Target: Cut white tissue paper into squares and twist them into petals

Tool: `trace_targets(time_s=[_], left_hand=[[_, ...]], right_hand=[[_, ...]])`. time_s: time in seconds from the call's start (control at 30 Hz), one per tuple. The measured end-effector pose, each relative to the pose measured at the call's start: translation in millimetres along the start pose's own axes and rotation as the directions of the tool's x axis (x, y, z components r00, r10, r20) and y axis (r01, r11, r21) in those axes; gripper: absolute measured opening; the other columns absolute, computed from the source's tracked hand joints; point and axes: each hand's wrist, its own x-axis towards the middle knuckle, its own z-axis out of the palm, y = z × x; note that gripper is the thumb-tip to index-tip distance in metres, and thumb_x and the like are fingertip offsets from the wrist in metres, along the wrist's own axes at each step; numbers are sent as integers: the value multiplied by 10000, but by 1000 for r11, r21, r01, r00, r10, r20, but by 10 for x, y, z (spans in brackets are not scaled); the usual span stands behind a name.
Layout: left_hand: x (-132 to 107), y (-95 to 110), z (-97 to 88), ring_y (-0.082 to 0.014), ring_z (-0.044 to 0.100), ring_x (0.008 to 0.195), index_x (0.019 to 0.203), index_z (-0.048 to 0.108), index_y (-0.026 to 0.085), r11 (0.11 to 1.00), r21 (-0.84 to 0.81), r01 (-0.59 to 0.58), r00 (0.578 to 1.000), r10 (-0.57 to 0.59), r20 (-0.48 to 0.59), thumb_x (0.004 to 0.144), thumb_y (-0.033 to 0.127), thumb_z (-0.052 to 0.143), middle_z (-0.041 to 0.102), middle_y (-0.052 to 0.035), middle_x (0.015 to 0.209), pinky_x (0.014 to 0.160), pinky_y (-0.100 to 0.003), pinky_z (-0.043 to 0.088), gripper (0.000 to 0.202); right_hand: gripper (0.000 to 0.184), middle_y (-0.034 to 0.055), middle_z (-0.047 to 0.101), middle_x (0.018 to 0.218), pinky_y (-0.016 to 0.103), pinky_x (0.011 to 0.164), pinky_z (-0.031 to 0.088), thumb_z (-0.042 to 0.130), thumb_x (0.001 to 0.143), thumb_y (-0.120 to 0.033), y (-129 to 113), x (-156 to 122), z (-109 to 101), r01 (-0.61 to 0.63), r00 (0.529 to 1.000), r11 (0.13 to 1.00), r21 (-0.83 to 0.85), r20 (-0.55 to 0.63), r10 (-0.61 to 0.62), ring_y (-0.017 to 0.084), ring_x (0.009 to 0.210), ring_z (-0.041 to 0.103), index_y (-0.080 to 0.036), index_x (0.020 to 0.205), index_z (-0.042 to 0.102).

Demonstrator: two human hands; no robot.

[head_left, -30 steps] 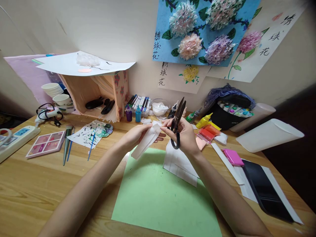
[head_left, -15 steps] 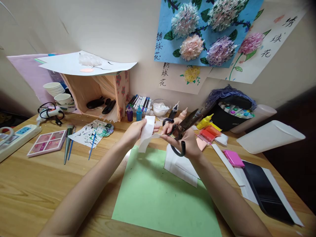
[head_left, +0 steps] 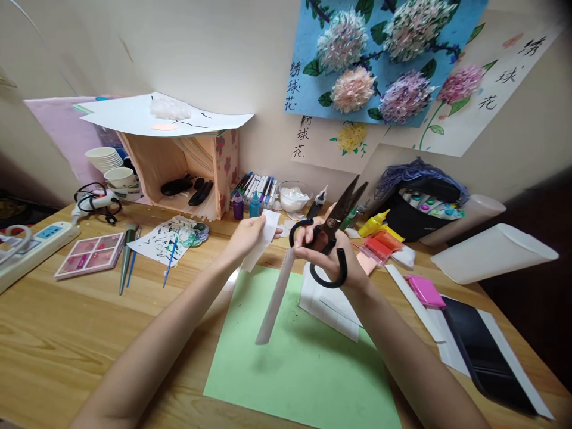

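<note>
Between the thumb and fingers of my left hand (head_left: pixel 248 237) is a wide strip of white paper (head_left: pixel 260 243). My right hand (head_left: pixel 344 259) carries black-handled scissors (head_left: pixel 333 224), blades slightly apart and pointing up and away from me. Its thumb and fingertips also pinch a narrow white paper strip (head_left: pixel 276 301), which hangs down above a green sheet (head_left: pixel 250 369). Folded white paper (head_left: pixel 328 304) lies on the green sheet, below my right wrist.
On the left are a paint-smeared paper (head_left: pixel 156 244), brushes (head_left: pixel 126 262) and a power strip (head_left: pixel 40 244). A peach box (head_left: pixel 218 173), paint bottles (head_left: pixel 254 204) and a bowl (head_left: pixel 295 196) stand at the back. To the right lies a black phone-like slab (head_left: pixel 487 351).
The narrow strip has come away from the wide one and now hangs from my right hand. The scissors have turned more upright. My view has shifted slightly.
</note>
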Motion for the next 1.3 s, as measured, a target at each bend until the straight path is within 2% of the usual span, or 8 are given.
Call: trace_targets(time_s=[0.1,0.17,0.3,0.4,0.73,0.9,1.1,1.3], left_hand=[[-77,2,70,-175,624,700,756,648,102,985,159,-64,997,56,51,860,363,456,677,-44,696,703,-272,465,340],[-118,-1,112,-178,617,711,764,653,103,982,173,-72,993,54,105,849,386,472,679,-48,715,706,-275,458,347],[-169,15,180,-208,653,781,877,667,81,998,-7,54,969,-51,242,858,369,471,706,-111,797,747,-303,479,349],[-197,39,209,-222,671,815,935,664,61,982,-113,151,956,-116,270,865,336,484,712,-151,860,780,-323,490,336],[-217,50,254,-200,687,748,1104,615,38,948,-215,234,930,-154,333,915,358,429,711,-161,882,810,-324,503,415],[-211,11,225,-209,677,816,1064,644,66,963,-182,198,903,-107,416,794,459,606,708,-155,916,807,-311,492,479],[-211,-24,225,-194,660,861,972,660,56,998,-42,40,904,-18,427,669,157,726,704,-137,964,838,-294,472,326],[-217,-33,257,-212,681,840,925,655,70,984,-126,124,908,-62,414,703,130,677,723,-117,864,842,-328,488,230]], right_hand=[[327,3,598,750,306,669,500,751,661,-383,54,25,36,-23,993,999,-43,-114,18,149,711,587,-207,729,484],[332,6,608,764,301,647,506,748,655,-400,96,34,50,-66,978,995,-74,-202,50,140,670,589,-200,746,499],[367,8,617,754,289,591,508,747,623,-448,166,50,31,-146,929,984,-103,-356,100,124,598,574,-188,740,515],[376,11,621,739,279,571,508,751,607,-458,211,60,-5,-185,899,975,-123,-422,117,118,585,559,-182,726,525],[347,29,638,776,296,617,513,763,595,-417,324,80,-70,-226,867,956,-189,-487,109,123,602,571,-164,723,564],[343,26,623,753,303,630,508,761,591,-405,319,91,-79,-252,855,952,-175,-501,134,137,620,588,-166,725,555],[308,12,593,721,297,625,504,729,634,-401,336,93,-78,-243,855,952,-187,-505,118,132,611,577,-174,730,544],[306,38,621,766,313,668,512,723,641,-401,329,87,-85,-263,851,940,-216,-511,120,167,708,612,-169,753,558]])
